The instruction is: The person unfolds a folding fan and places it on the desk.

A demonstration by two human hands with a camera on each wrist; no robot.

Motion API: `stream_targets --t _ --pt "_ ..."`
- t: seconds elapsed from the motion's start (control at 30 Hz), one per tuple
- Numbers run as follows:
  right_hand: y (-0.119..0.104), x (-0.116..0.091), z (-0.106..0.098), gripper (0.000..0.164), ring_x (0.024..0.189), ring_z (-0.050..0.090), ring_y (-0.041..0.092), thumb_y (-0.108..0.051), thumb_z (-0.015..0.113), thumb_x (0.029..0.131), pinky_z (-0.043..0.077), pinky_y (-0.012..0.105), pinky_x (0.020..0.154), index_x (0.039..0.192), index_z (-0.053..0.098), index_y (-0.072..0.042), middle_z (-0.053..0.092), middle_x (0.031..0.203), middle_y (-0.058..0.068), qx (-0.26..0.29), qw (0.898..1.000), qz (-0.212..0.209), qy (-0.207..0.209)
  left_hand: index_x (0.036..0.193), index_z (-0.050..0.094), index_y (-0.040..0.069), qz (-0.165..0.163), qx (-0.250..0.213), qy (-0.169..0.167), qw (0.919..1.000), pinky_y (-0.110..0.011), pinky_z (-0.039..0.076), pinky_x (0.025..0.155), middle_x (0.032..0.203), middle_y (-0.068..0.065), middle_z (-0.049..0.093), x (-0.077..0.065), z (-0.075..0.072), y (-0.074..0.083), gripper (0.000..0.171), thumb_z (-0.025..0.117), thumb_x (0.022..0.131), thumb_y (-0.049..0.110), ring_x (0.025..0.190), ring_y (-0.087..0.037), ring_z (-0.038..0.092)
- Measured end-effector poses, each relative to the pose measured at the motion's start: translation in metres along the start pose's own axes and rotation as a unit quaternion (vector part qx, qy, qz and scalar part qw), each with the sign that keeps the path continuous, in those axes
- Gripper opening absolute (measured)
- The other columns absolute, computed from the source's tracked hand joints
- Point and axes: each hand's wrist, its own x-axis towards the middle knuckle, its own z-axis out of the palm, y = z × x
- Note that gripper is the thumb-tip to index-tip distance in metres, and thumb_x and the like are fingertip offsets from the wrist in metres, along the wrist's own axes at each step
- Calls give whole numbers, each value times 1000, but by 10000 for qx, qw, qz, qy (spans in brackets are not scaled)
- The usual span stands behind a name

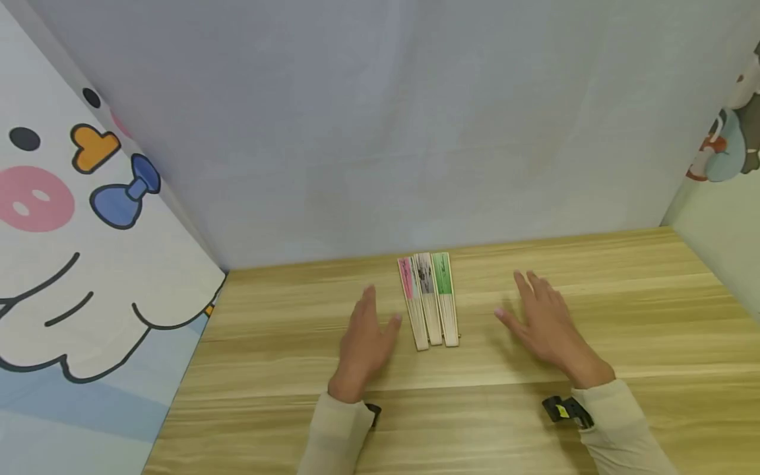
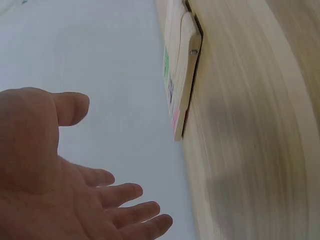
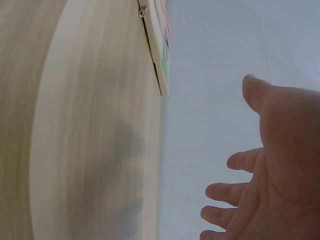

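Note:
Three folded hand fans lie side by side on the wooden table: a pink one (image 1: 406,277) at the left, a grey one (image 1: 425,274) in the middle and a green one (image 1: 443,274) at the right. Their pale ribbed ends point toward the person. My left hand (image 1: 363,340) hovers left of the pink fan, fingers extended and thumb apart, holding nothing. To the right of the green fan, farther off, my right hand (image 1: 546,323) is held over the table with its fingers spread and its palm bare. Both wrist views show the fans' edges beyond the thumbs.
The wood-grain table (image 1: 267,369) meets a pale grey backdrop (image 1: 415,132) just behind the fans. A white panel with a cartoon bird (image 1: 178,277) stands along the left side, and another printed panel (image 1: 724,145) is at the right.

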Motion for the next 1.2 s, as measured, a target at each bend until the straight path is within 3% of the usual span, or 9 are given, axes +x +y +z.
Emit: stream_targets --t 0.27,0.57,0.8,0.9,0.97,1.13,1.2 --pt "-11 4 0 80 149 23 61 -30 63 107 17 75 122 160 22 14 24 162 42 245 9994 -225 130 164 27 -4 -79 -827 297 9961 -59 29 126 166 -27 35 0 10 10 76 67 104 20 152 -46 35" --pt "-23 6 4 80 151 22 58 -30 64 107 15 74 123 161 22 13 24 164 40 422 9989 -212 36 155 43 -8 5 -839 716 9939 -60 49 112 147 -33 55 5 24 17 68 74 98 11 133 -50 56" --pt "-33 7 8 81 152 22 57 -31 65 107 15 73 124 162 23 11 24 165 37 512 9984 -249 17 154 46 -6 -208 -1125 667 9912 -60 57 99 140 -35 60 6 34 26 66 75 96 8 123 -51 63" --pt "-38 8 10 80 151 24 57 -30 66 106 16 73 124 161 25 11 25 165 37 516 9982 -299 35 151 49 -7 -142 -976 731 9924 -58 59 97 135 -35 63 7 39 29 64 77 95 8 119 -50 66" --pt "-40 9 11 79 151 25 57 -29 66 106 17 73 124 161 25 11 26 165 37 509 9981 -350 62 149 51 -8 -62 -848 755 9935 -55 61 94 131 -35 66 8 41 31 62 77 95 7 105 -45 72" --pt "-47 11 16 79 151 26 57 -28 67 105 18 72 124 160 26 12 27 165 36 547 9974 -454 135 147 52 -9 142 -516 843 9950 -52 64 88 120 -34 70 8 44 37 60 78 94 4 91 -39 76" --pt "-51 12 18 79 151 27 57 -27 67 105 18 72 124 160 27 11 28 164 37 535 9972 -496 143 146 54 -9 154 -419 869 9952 -52 63 88 119 -33 71 8 46 38 60 79 93 3 100 -43 75"
